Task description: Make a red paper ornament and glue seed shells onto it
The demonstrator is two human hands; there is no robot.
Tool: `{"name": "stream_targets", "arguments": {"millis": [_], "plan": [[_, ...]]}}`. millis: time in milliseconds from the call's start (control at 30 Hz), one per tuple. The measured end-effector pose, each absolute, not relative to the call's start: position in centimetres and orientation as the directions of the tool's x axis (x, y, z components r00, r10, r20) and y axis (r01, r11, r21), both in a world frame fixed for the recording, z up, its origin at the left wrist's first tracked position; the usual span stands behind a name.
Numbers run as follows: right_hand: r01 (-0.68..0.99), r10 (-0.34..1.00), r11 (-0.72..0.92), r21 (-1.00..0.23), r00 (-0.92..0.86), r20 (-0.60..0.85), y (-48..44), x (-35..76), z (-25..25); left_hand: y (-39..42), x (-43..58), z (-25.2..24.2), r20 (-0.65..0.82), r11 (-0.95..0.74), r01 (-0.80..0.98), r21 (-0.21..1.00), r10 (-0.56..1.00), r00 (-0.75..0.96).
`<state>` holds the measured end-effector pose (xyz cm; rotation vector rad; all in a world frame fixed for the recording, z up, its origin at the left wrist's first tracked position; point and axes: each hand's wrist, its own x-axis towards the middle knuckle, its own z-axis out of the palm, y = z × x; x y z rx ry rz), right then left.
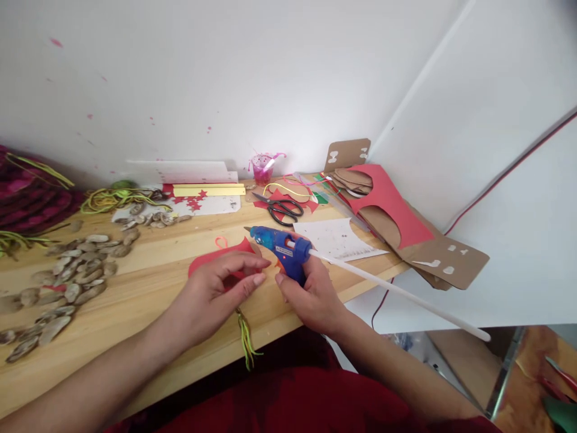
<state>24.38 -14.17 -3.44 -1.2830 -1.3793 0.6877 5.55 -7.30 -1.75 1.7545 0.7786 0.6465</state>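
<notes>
My right hand [311,294] grips a blue hot glue gun [282,246] by its handle, nozzle pointing left, with a long white glue stick [396,291] sticking out behind it to the right. My left hand [220,285] rests with curled fingers on a red paper shape [216,257] lying on the wooden table [148,282]; fingertips press its right edge close to the gun. Green and yellow strands [246,340] hang from under that hand over the table's front edge.
Black scissors [283,210] lie behind the gun, beside a white printed sheet [336,239]. Several dried seed pods [74,276] cover the table's left. Red card and brown cardboard cutouts [396,219] overhang the right end. A pink cup [262,168] and a yellow ruler [208,190] stand by the wall.
</notes>
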Motion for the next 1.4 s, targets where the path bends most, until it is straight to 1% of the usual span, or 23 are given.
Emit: {"name": "stream_targets", "arguments": {"millis": [67, 133, 167, 233, 333, 400, 433, 500, 533, 600, 667, 733, 800, 900, 1000, 1100, 1333, 1400], "plan": [[0.251, 0.942, 0.269, -0.93, 0.132, 0.309, -14.3, 23.9, -3.5, -8.2, 6.6, -1.4, -0.129, 0.068, 0.118, 0.991, 0.74, 0.66], [0.188, 0.951, 0.267, -0.945, 0.106, 0.29, -14.5, 23.4, -3.6, -9.0, 7.7, -1.3, -0.187, 0.266, -0.023, 0.964, 0.733, 0.654], [0.163, 0.952, 0.272, -0.948, 0.096, 0.289, -14.5, 23.2, -3.7, -9.4, 8.1, -1.3, -0.201, 0.337, -0.089, 0.937, 0.731, 0.653], [0.158, 0.948, 0.299, -0.941, 0.059, 0.312, -14.7, 22.9, -3.6, -10.1, 8.8, -1.5, -0.22, 0.424, -0.177, 0.888, 0.731, 0.646], [0.247, 0.931, 0.362, -0.899, -0.05, 0.361, -15.0, 23.0, -2.9, -10.7, 9.2, -2.0, -0.247, 0.495, -0.252, 0.832, 0.736, 0.63], [0.301, 0.941, 0.34, -0.891, -0.103, 0.324, -15.6, 23.5, -2.4, -10.9, 9.1, -2.3, -0.252, 0.509, -0.28, 0.814, 0.744, 0.619], [0.302, 0.956, 0.292, -0.907, -0.098, 0.276, -15.9, 23.9, -2.1, -11.0, 8.9, -2.5, -0.247, 0.504, -0.287, 0.814, 0.749, 0.615], [0.271, 0.986, 0.167, -0.948, -0.036, 0.163, -16.8, 24.7, -1.9, -10.9, 8.6, -2.7, -0.216, 0.472, -0.298, 0.83, 0.764, 0.609], [0.23, 0.985, 0.156, -0.961, 0.031, 0.167, -17.2, 25.1, -1.8, -10.9, 8.5, -2.8, -0.195, 0.447, -0.303, 0.842, 0.775, 0.602], [0.121, 0.96, 0.218, -0.968, 0.153, 0.235, -18.0, 25.8, -1.6, -10.8, 8.3, -2.8, -0.155, 0.397, -0.314, 0.863, 0.798, 0.582], [0.106, 0.905, 0.327, -0.939, 0.25, 0.344, -18.7, 26.2, -1.3, -10.9, 8.3, -2.7, -0.141, 0.371, -0.318, 0.872, 0.814, 0.563], [0.209, 0.846, 0.4, -0.893, 0.292, 0.447, -19.2, 26.3, -1.0, -11.0, 8.4, -2.6, -0.144, 0.366, -0.318, 0.874, 0.823, 0.55], [0.348, 0.799, 0.427, -0.834, 0.286, 0.529, -19.6, 26.2, -0.6, -11.2, 8.4, -2.5, -0.148, 0.364, -0.318, 0.876, 0.828, 0.541], [0.477, 0.761, 0.445, -0.758, 0.244, 0.601, -19.9, 26.2, -0.1, -11.3, 8.4, -2.5, -0.146, 0.362, -0.317, 0.877, 0.828, 0.542], [0.523, 0.753, 0.457, -0.719, 0.203, 0.626, -20.0, 26.4, 0.4, -11.4, 8.3, -2.5, -0.14, 0.359, -0.322, 0.876, 0.828, 0.542], [0.516, 0.746, 0.46, -0.723, 0.217, 0.63, -19.9, 26.5, 0.7, -11.6, 8.3, -2.5, -0.159, 0.375, -0.316, 0.872, 0.826, 0.541], [0.394, 0.758, 0.442, -0.806, 0.318, 0.57, -19.5, 26.1, 0.4, -11.8, 8.2, -2.3, -0.2, 0.419, -0.306, 0.855, 0.81, 0.55], [0.292, 0.771, 0.438, -0.85, 0.365, 0.523, -19.3, 25.9, 0.2, -11.9, 8.2, -2.3, -0.205, 0.426, -0.303, 0.853, 0.806, 0.556]]}}
